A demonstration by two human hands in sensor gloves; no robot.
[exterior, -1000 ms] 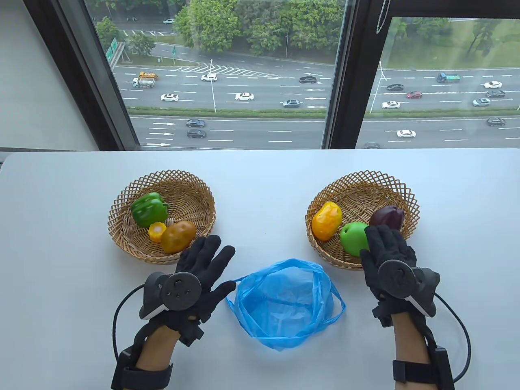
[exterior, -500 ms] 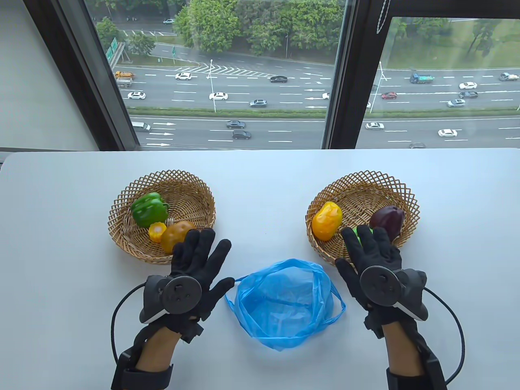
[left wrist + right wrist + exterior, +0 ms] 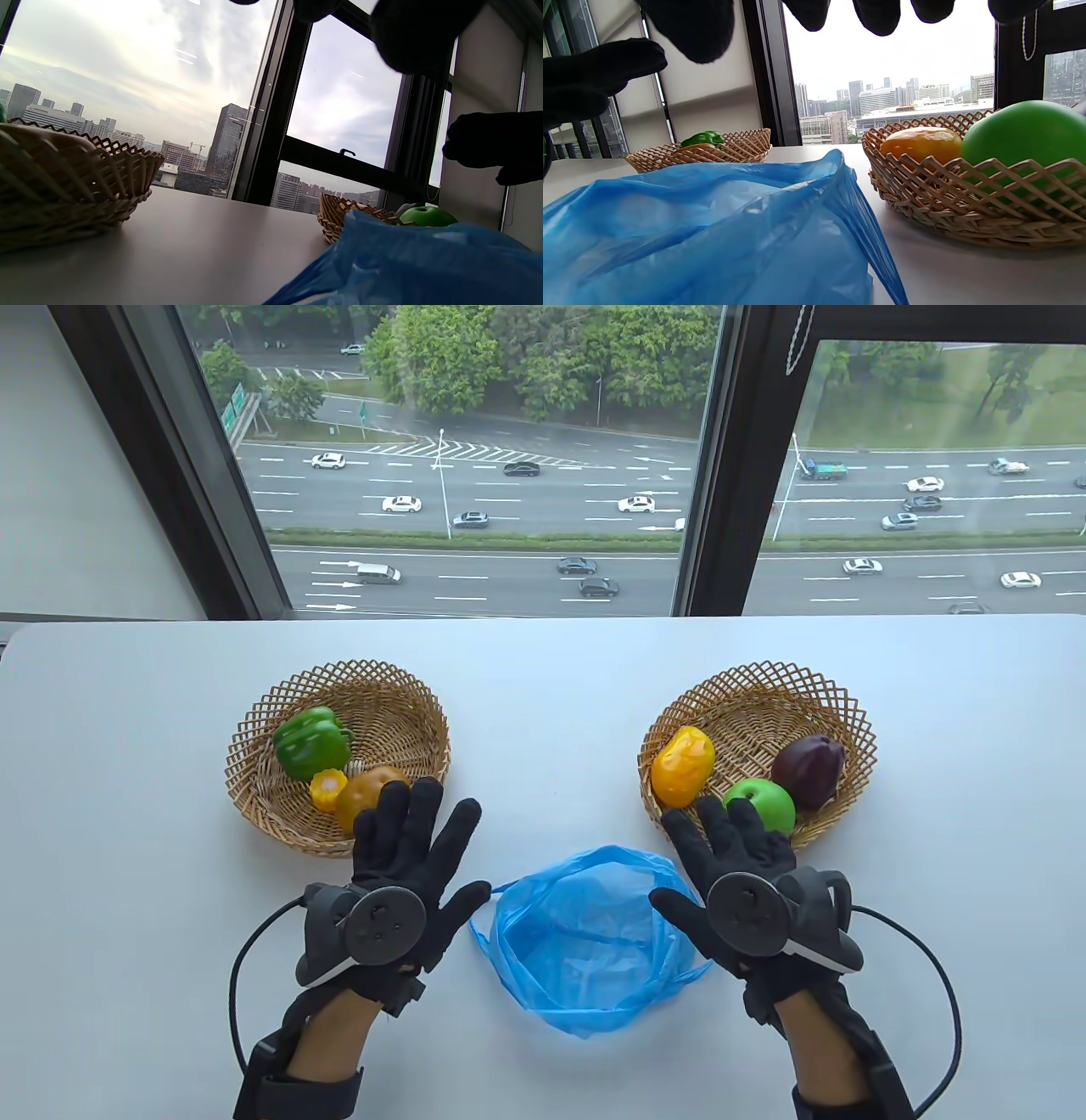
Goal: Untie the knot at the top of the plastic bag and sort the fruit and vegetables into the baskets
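Two hands, left point(image 3: 405, 857) and right point(image 3: 731, 875), spread, empty | bag point(image 3: 594, 937) open, flat | step: confirm bag emptied; withdraw clear of baskets point(image 3: 755, 695).

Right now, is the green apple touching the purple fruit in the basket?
Touching, it seems: in the table view the green apple and the purple fruit sit with no gap between them in the right basket.

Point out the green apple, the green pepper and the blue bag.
green apple point(image 3: 764, 804), table view, on its top face.
green pepper point(image 3: 310, 742), table view, middle of its body.
blue bag point(image 3: 585, 950), table view, on its crumpled inside.
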